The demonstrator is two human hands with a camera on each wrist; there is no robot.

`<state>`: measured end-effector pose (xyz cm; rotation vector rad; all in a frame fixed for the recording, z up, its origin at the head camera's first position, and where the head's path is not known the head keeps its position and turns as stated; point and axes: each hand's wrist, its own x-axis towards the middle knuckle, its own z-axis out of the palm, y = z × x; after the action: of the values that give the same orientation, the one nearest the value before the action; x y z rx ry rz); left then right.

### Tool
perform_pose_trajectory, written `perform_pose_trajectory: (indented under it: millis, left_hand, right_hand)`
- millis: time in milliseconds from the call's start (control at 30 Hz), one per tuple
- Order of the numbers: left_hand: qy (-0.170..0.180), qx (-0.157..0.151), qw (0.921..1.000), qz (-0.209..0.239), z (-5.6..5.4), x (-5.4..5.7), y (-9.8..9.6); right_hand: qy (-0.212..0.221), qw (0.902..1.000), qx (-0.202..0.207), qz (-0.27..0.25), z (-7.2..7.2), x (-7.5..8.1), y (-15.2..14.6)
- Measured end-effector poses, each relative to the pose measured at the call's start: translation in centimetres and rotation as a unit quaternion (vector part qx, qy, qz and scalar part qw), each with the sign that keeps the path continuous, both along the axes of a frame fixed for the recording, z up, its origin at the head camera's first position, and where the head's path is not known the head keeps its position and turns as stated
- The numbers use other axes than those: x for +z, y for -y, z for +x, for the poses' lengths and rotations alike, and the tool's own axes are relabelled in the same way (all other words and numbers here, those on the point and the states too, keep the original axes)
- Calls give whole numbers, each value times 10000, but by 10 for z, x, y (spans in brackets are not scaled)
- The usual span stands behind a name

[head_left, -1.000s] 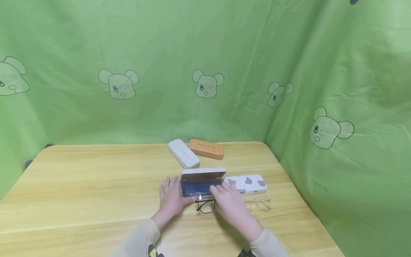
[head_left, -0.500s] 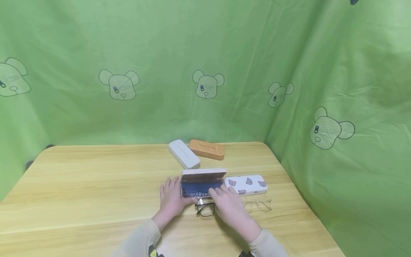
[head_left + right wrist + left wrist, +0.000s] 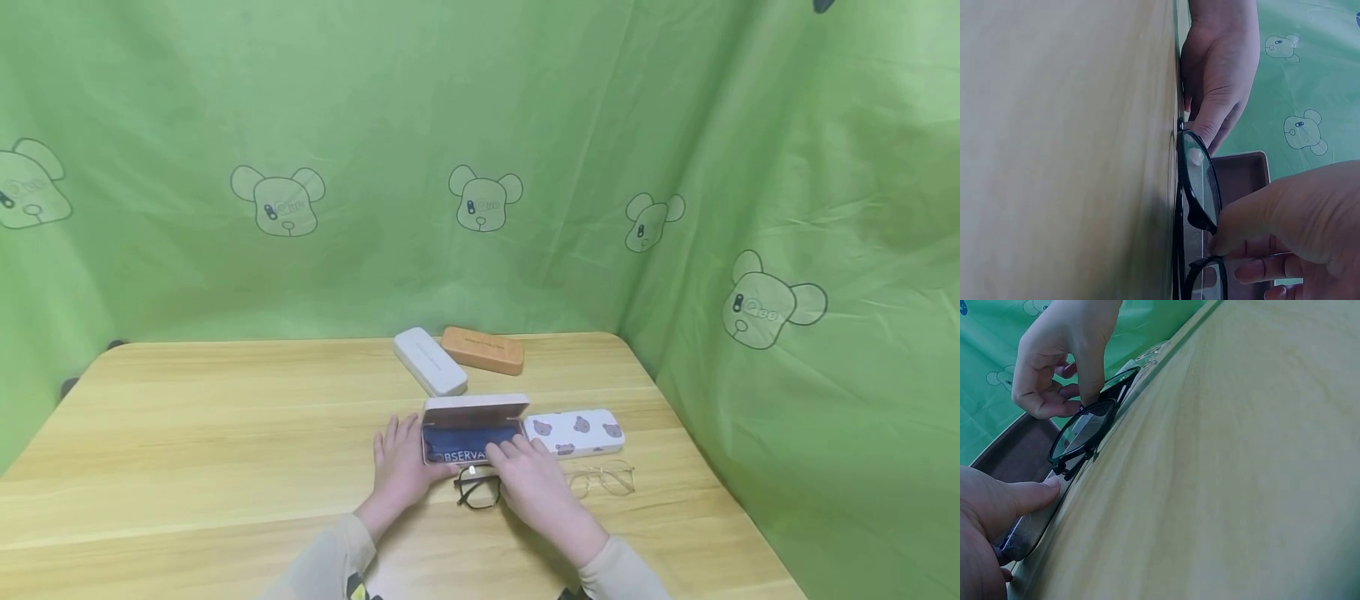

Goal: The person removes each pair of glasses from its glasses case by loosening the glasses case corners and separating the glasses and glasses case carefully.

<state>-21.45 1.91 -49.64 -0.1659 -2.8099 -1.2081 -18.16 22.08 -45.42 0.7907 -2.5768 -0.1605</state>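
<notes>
An eyeglass case (image 3: 476, 410) stands with its lid raised, a dark blue cloth (image 3: 461, 443) with white lettering inside. My left hand (image 3: 401, 467) rests at the case's left side, fingers extended and thumb along the front wall. At the case's front, my right hand (image 3: 532, 483) pinches black-framed eyeglasses (image 3: 478, 487) near the bridge, as the right wrist view shows. One lens and a folded temple show in the head view; the hand covers the other side. In the left wrist view the eyeglasses (image 3: 1088, 428) stand tilted against the case front, close to the tabletop.
A white case with bear prints (image 3: 574, 431) lies right of the opened case. Thin gold-framed eyeglasses (image 3: 603, 479) lie in front of it. A pale grey case (image 3: 430, 361) and an orange-brown case (image 3: 482, 348) lie behind on the wooden table (image 3: 225, 433). Green curtains surround the table.
The black-framed eyeglasses have shifted slightly toward me, away from the case front, with my right hand shifting slightly left. My left hand and the opened case have stayed in place.
</notes>
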Motion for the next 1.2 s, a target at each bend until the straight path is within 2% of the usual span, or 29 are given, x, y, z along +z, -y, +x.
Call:
perform_pose_trajectory:
  millis: [1200]
  left_hand:
    - [14,-22,10000,5,1,1,0]
  right_hand:
    - [79,10000,-47,37,2,1,1]
